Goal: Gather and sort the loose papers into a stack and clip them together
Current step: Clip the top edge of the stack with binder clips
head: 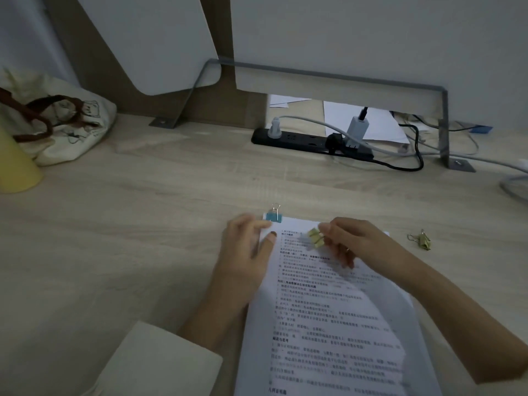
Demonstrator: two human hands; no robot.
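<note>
- Head view: a stack of white printed paper sheets (328, 324) lay on the pale wood-grain desk (143, 224), with its top edge pointing away from the person.
- A small blue metal binder clip (274, 216) with wire handles was clamped on the top-left corner of the stack, one handle loop standing up.
- The left hand (248, 252) rested flat on the left margin of the stack, fingers loosely extended and only slightly spread; the thumb (268, 241) pressed on the sheet just below the blue clip. It gripped nothing.
- The right hand (351, 241) was over the upper middle of the stack, fingers curled narrowly around a small yellow-green binder clip (315, 238) pinched between thumb and fingertips. The clip appeared just above the paper; contact with the sheet could not be determined.
- A second gold-coloured binder clip (422, 240) lay loose on the desk, to the right of the stack and well apart from both hands.
- A black power strip (300, 140) with plugs and cables lay at the rear of the desk.
- A cream cloth bag (65, 130) sat at the far left, beside a yellow cylinder (14, 164).
</note>
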